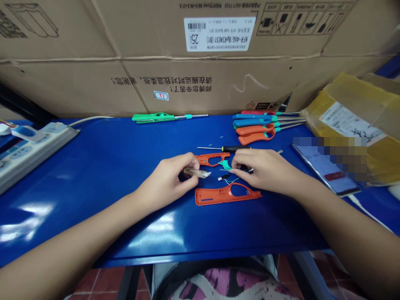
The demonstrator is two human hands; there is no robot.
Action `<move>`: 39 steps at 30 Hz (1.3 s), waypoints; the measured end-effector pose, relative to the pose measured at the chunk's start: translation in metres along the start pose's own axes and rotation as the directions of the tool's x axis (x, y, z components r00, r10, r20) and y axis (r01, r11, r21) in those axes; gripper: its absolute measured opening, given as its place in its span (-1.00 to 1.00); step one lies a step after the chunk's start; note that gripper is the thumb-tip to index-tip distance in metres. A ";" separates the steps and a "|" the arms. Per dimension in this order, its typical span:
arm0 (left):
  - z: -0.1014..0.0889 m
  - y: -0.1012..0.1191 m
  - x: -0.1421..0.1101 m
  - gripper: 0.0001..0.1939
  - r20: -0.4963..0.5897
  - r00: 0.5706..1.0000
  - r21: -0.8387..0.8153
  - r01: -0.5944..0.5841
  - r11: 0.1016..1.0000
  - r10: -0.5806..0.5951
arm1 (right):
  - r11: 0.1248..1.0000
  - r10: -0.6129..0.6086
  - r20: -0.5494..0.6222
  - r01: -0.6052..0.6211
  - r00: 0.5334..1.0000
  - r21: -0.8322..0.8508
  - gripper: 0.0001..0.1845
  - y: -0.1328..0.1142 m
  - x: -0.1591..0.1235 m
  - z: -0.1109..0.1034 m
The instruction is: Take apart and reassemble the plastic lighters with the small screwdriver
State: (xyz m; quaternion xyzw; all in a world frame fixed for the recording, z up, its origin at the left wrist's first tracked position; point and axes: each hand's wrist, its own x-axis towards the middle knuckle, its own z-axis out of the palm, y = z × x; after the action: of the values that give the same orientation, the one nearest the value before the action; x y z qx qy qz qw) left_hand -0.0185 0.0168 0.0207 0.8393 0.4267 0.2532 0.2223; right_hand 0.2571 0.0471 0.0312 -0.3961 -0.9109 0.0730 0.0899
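Observation:
My left hand (170, 177) is closed around a small clear fuel tank (196, 172) with a white tip, pointing right. My right hand (259, 168) is pinched beside a teal trigger piece (225, 165); what its fingertips hold is too hidden to make out. A black igniter part with thin wires (223, 177) lies just below those fingertips. Nearest me is an orange lighter handle half (215, 196), its hollow side up. The other orange half (223, 156) lies behind, partly covered by my left fingers. A rod end (280, 151) shows past my right wrist.
A black-handled screwdriver (234, 148) lies behind my hands, near two tiny screws (210, 145). Farther back are a green lighter (156, 117) and several orange, blue and red lighters (254, 130). A phone (325, 168), a yellow-taped package (359, 121), a power strip (37, 146) and a large carton (156, 66) surround them.

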 end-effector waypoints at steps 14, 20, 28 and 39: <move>-0.005 0.006 -0.001 -0.72 0.215 0.975 0.436 -0.044 0.899 -0.057 | 0.996 -0.081 -0.043 0.082 0.996 0.021 -0.78 0.003 -0.005 -0.014; -0.009 0.002 -0.001 -0.79 0.091 0.989 0.459 -0.142 0.877 0.113 | 0.997 -0.072 -0.168 0.074 0.983 0.008 -0.81 0.002 -0.005 -0.013; 0.002 0.018 -0.007 -0.61 0.205 0.957 0.278 -0.260 0.925 0.207 | 0.979 -0.158 -0.424 0.198 0.892 0.052 -0.86 -0.007 -0.010 -0.018; -0.014 0.014 -0.003 -0.62 0.143 0.966 0.251 -0.245 0.936 0.214 | 0.961 -0.255 -0.391 0.277 0.885 -0.001 -0.88 -0.013 -0.016 -0.014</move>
State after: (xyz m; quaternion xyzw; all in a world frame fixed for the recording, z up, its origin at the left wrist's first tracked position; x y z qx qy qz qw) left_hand -0.0204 0.0090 0.0386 0.9186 0.3425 0.1697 0.1001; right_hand 0.2615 0.0278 0.0460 -0.2714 -0.9184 0.0053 0.2879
